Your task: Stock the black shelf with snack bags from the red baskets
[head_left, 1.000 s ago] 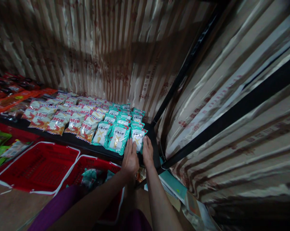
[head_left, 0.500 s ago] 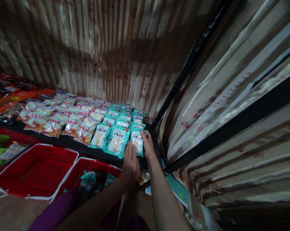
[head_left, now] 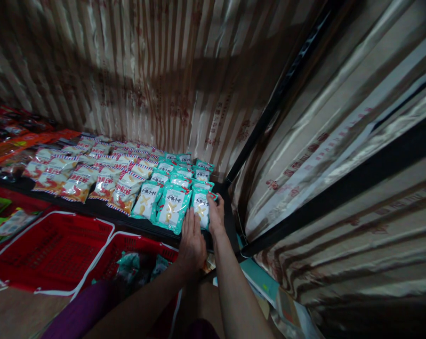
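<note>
Teal snack packets (head_left: 173, 207) lie in rows at the right end of a black shelf (head_left: 103, 209). My left hand (head_left: 191, 240) lies flat with fingers stretched out against the near left edge of the front right teal packet (head_left: 200, 207). My right hand (head_left: 215, 212) rests on that packet's right side, fingers curled over its top right corner. Both forearms reach in from the bottom of the view.
Orange and white snack packets (head_left: 80, 181) fill the shelf to the left. Two red baskets (head_left: 50, 256) sit below the shelf, the nearer one (head_left: 142, 245) holding teal packets. Striped shiny curtains hang behind and to the right, with black frame bars (head_left: 269, 113).
My right hand has slid forward along the right edge of the front right packet and curled over its corner. My left hand stays at the packet's near edge.
</note>
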`<act>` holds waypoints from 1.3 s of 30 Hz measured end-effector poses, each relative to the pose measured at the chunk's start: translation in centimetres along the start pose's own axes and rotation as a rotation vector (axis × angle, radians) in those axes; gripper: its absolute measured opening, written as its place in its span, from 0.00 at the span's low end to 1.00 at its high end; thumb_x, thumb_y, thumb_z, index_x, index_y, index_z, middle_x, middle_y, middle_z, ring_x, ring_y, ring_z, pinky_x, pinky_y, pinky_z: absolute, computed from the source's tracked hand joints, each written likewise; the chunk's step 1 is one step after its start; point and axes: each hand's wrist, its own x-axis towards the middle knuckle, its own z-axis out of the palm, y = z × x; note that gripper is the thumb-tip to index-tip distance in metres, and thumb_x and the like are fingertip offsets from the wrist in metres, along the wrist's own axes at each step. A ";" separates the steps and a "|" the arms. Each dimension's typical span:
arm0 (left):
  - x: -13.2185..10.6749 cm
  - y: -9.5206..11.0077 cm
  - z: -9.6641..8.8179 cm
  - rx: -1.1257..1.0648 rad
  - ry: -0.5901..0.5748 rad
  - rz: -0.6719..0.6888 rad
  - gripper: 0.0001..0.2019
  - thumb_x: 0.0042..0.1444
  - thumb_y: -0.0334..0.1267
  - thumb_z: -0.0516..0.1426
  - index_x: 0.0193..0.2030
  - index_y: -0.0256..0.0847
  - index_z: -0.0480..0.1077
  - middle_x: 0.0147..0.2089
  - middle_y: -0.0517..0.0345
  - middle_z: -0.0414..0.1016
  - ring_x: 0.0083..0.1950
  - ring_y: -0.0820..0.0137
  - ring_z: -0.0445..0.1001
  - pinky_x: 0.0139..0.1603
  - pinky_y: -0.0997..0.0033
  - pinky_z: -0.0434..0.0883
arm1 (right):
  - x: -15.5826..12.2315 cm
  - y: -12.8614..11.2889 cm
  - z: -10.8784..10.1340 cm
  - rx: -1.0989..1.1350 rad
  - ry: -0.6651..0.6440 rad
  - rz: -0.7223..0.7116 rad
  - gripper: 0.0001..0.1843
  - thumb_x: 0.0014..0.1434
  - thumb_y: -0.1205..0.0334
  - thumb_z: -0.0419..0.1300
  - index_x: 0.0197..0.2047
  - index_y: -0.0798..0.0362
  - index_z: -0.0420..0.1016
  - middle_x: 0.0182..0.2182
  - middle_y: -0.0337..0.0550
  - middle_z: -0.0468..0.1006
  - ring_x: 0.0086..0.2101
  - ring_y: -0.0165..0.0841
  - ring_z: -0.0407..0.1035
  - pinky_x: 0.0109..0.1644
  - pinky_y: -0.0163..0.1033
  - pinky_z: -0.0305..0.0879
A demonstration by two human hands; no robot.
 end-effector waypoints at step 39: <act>-0.3 -0.3 0.7 0.083 -0.015 -0.018 0.34 0.56 0.24 0.44 0.69 0.27 0.33 0.70 0.31 0.38 0.71 0.54 0.37 0.66 0.47 0.56 | -1.2 0.7 -1.1 -0.554 -0.163 -0.168 0.31 0.55 0.37 0.50 0.55 0.47 0.66 0.44 0.44 0.78 0.42 0.38 0.72 0.47 0.41 0.65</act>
